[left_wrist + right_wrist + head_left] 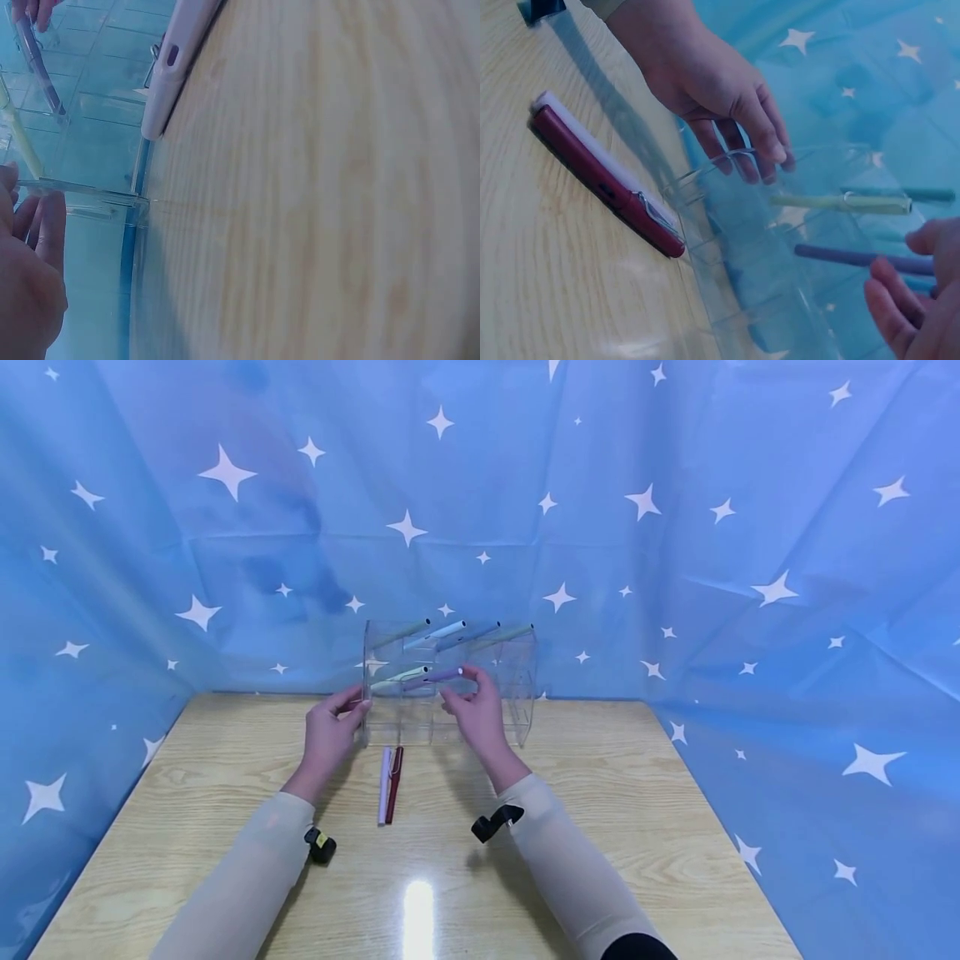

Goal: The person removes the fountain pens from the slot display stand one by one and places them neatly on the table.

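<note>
The left hand (330, 727) grips the left edge of a clear plastic rack (417, 732); the right hand (480, 712) touches a slim purple pen (443, 676) (whether pinching, I cannot tell).

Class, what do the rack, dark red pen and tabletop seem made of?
Rack: clear, glossy plastic, probably acrylic; the backdrop shows through. Dark red pen: smooth plastic or coated metal; sheen, metallic-looking clip. Tabletop: glossy wood or laminate; grain and glare.

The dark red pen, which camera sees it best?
The right wrist view: the dark red pen looks biggest there, its whole length showing. The head view shows it small, beside the lilac pen. In the left wrist view, I can't clearly make it out.
</note>
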The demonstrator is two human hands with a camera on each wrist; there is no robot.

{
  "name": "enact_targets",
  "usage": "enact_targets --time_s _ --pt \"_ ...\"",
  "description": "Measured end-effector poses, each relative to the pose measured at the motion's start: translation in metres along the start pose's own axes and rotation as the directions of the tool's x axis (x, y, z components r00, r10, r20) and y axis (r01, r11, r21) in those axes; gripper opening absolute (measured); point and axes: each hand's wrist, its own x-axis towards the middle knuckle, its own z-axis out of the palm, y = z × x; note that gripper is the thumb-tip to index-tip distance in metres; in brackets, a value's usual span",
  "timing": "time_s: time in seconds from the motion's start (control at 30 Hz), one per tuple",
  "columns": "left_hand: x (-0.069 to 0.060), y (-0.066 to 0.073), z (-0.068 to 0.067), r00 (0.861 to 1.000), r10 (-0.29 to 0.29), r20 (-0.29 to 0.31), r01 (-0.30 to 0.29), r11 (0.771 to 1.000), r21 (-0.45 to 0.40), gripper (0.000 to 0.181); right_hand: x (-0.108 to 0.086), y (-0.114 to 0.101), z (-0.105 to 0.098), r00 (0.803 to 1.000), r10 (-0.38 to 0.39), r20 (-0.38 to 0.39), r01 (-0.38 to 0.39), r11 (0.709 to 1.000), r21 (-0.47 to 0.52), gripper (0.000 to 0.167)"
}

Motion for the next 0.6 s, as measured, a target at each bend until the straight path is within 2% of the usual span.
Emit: enact_targets --time_s 0.2,0.3,0.6 --pt "0.001 0.000 0.000 1.000 0.000 0.003 0.000 1.000 -0.002 0.040 0.008 0.000 0.008 0.998 0.029 0.050 -0.033 0.995 0.093 0.054" --pt "0.000 0.001 0.001 1.000 0.002 -0.004 -0.002 1.000 0.016 0.039 0.010 0.001 0.012 0.998 0.039 0.057 -0.045 0.994 0.102 0.051" --pt "-0.001 0.002 0.000 1.000 0.016 -0.021 -0.015 1.000 0.019 0.040 0.016 0.006 0.025 0.998 0.015 0.056 -0.019 0.996 0.081 0.024"
